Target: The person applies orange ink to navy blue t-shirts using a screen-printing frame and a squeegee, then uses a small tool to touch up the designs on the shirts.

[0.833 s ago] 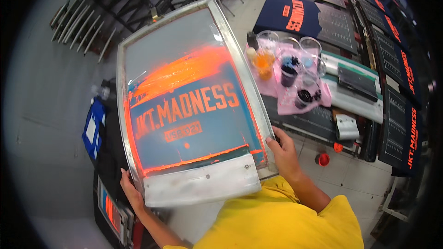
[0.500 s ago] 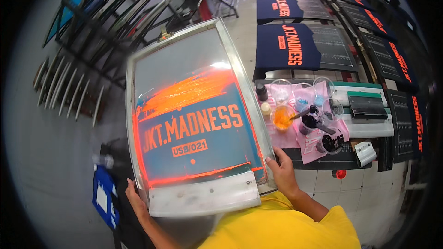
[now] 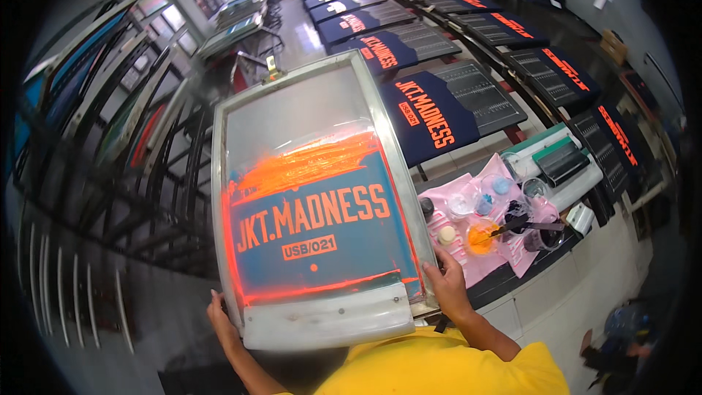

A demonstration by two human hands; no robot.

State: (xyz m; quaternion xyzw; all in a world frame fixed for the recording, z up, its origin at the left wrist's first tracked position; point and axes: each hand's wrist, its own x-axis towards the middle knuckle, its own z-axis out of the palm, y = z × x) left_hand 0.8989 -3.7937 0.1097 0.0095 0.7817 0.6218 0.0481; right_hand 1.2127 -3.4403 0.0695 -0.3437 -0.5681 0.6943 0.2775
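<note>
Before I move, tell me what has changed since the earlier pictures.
The screen-printing frame has moved forward relative to the plastic cups, which now appear lower along its right side. The left hand and right hand still hold its lower sides; its orange ink looks unchanged.

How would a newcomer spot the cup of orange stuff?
Start at the big metal-framed screen in the middle. Just right of it lies a pink cloth. On that, the cup you want is the only one showing bright orange; neighbouring cups look dark, blue or whitish.
</note>
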